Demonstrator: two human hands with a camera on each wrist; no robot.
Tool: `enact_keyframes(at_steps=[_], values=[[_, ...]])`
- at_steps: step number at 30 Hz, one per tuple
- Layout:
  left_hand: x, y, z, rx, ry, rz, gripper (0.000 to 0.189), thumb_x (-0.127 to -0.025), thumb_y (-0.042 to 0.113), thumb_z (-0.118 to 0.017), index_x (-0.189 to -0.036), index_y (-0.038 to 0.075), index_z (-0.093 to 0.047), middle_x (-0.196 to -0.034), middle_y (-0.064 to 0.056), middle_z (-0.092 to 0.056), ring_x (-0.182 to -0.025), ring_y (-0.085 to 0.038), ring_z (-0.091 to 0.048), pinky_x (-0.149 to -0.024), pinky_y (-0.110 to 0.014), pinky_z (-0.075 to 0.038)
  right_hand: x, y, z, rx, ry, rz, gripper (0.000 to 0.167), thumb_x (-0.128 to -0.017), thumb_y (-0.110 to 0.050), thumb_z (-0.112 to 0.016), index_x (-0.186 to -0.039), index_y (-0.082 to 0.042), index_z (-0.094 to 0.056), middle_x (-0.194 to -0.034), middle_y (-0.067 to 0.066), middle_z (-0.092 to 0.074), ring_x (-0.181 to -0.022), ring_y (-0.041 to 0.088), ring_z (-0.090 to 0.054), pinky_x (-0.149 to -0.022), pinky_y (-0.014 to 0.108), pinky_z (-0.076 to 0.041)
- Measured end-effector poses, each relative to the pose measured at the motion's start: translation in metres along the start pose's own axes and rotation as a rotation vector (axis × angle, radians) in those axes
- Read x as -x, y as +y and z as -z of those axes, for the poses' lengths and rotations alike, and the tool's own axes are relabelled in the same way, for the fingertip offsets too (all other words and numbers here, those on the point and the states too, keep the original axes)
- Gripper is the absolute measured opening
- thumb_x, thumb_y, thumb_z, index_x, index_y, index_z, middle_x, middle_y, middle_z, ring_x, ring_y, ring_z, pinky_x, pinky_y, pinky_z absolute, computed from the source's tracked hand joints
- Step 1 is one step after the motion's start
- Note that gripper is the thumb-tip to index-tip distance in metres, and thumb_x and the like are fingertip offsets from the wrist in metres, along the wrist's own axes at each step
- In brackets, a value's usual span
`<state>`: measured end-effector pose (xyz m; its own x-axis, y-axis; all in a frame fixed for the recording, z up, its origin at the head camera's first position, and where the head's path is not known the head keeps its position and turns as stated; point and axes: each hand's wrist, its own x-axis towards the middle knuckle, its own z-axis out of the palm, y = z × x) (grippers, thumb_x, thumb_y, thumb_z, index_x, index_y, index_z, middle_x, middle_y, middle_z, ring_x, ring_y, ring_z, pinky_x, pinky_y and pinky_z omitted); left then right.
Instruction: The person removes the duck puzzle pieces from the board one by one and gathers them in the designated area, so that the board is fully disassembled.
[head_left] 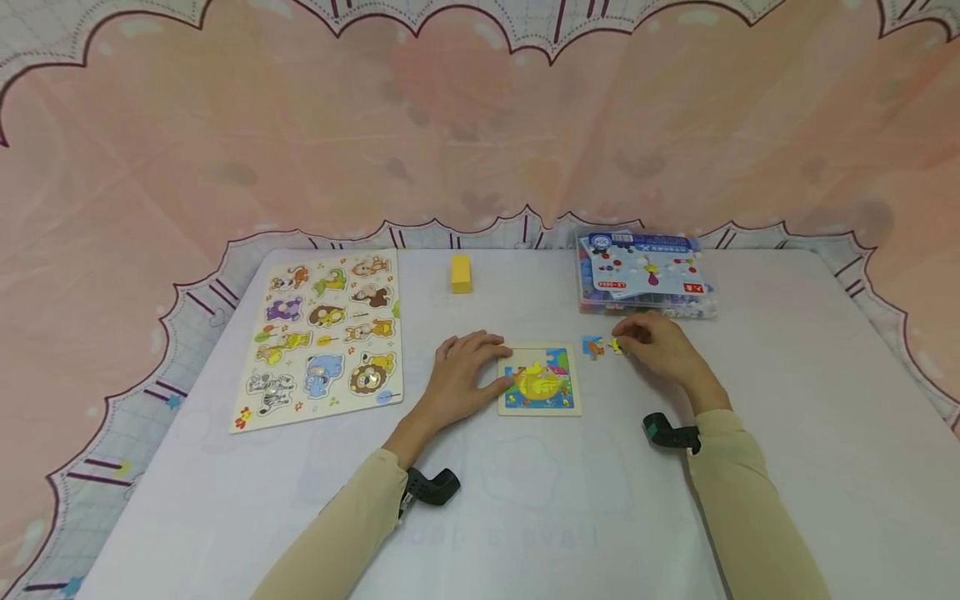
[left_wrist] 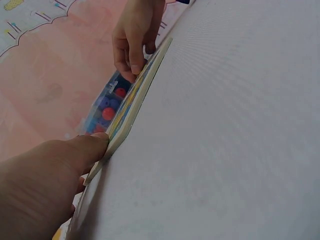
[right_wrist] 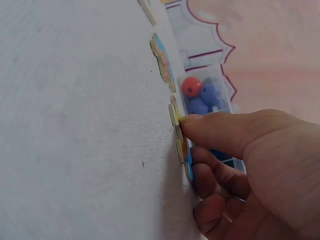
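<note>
A small square jigsaw board (head_left: 538, 412) with a yellow duck picture lies in front of me, part of its blue backing showing at the upper right. My left hand (head_left: 468, 372) rests at its left side, thumb and fingers spread along the edge. In the left wrist view that thumb touches the rim of the board (left_wrist: 131, 131). To the right, my right hand (head_left: 660, 354) pinches a puzzle piece (right_wrist: 181, 142) with yellow and blue on it, thumb on its face, low over the table. Beside it lies another puzzle piece (head_left: 593, 347), blue and brown.
A large animal peg puzzle (head_left: 300, 408) lies at the left. Toward the back stand a yellow block (head_left: 461, 275) and a clear plastic box (head_left: 581, 287) of beads with a printed card on top. The white table (head_left: 525, 517) meets a patterned cloth behind.
</note>
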<state>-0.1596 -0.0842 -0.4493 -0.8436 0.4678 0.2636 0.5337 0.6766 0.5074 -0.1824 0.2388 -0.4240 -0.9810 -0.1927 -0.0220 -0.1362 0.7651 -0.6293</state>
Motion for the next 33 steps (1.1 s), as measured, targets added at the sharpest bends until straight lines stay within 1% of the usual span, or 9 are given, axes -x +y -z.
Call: enact_keyframes(at_steps=[5, 11, 15, 20, 23, 28, 33], values=[[0.0, -0.002, -0.001, -0.009, 0.006, -0.008, 0.038, -0.086, 0.037, -0.067, -0.12, 0.02, -0.063, -0.133, 0.0, -0.055, -0.134, -0.023, -0.04, -0.111, -0.056, -0.019, 0.001, -0.001, 0.0, -0.007, -0.006, -0.015, 0.018, -0.092, -0.012, -0.058, -0.106, -0.003, -0.064, -0.1, 0.014, -0.058, -0.089, 0.024, -0.051, -0.076, 0.032, -0.041], [0.001, -0.002, -0.002, -0.005, 0.0, -0.002, 0.038, -0.086, 0.038, -0.067, -0.12, 0.021, -0.062, -0.134, 0.0, -0.055, -0.135, -0.022, -0.039, -0.112, -0.055, -0.018, 0.001, 0.0, 0.0, -0.032, -0.003, -0.048, 0.022, -0.095, -0.019, -0.056, -0.11, -0.005, -0.062, -0.102, 0.013, -0.059, -0.091, 0.024, -0.051, -0.078, 0.032, -0.042], [0.001, -0.003, -0.002, -0.007, 0.002, 0.0, 0.038, -0.086, 0.038, -0.067, -0.12, 0.021, -0.062, -0.134, 0.0, -0.055, -0.134, -0.022, -0.039, -0.112, -0.055, -0.018, 0.001, -0.001, -0.001, -0.037, 0.014, -0.045, 0.023, -0.095, -0.021, -0.055, -0.111, -0.006, -0.061, -0.102, 0.012, -0.06, -0.09, 0.024, -0.051, -0.077, 0.031, -0.043], [0.0, -0.003, -0.002, -0.007, 0.007, -0.001, 0.038, -0.086, 0.038, -0.067, -0.12, 0.022, -0.062, -0.133, 0.0, -0.055, -0.134, -0.022, -0.039, -0.111, -0.055, -0.019, 0.0, -0.007, -0.002, -0.048, 0.054, 0.007, 0.021, -0.095, -0.019, -0.056, -0.11, -0.006, -0.063, -0.096, 0.011, -0.059, -0.084, 0.021, -0.049, -0.07, 0.028, -0.042], [0.0, -0.003, -0.002, -0.005, 0.01, -0.005, 0.038, -0.086, 0.038, -0.067, -0.12, 0.021, -0.062, -0.133, 0.0, -0.055, -0.134, -0.023, -0.04, -0.111, -0.055, -0.019, 0.0, -0.012, -0.004, -0.054, 0.059, 0.05, 0.019, -0.094, -0.017, -0.057, -0.109, -0.006, -0.063, -0.096, 0.01, -0.059, -0.083, 0.021, -0.049, -0.068, 0.027, -0.042], [0.0, -0.002, -0.002, -0.003, 0.007, -0.006, 0.038, -0.086, 0.037, -0.068, -0.12, 0.02, -0.063, -0.133, 0.0, -0.056, -0.134, -0.024, -0.04, -0.111, -0.056, -0.019, -0.001, -0.022, -0.01, -0.064, 0.019, 0.109, 0.017, -0.094, -0.016, -0.057, -0.108, -0.007, -0.062, -0.096, 0.008, -0.059, -0.085, 0.021, -0.049, -0.072, 0.029, -0.042], [0.001, -0.001, -0.001, -0.003, -0.003, 0.005, 0.039, -0.086, 0.038, -0.067, -0.12, 0.021, -0.062, -0.133, 0.0, -0.055, -0.135, -0.024, -0.039, -0.112, -0.055, -0.019, -0.002, -0.03, -0.016, -0.079, -0.02, 0.125, 0.016, -0.094, -0.016, -0.058, -0.108, -0.009, -0.062, -0.096, 0.006, -0.059, -0.087, 0.021, -0.05, -0.076, 0.032, -0.044]])
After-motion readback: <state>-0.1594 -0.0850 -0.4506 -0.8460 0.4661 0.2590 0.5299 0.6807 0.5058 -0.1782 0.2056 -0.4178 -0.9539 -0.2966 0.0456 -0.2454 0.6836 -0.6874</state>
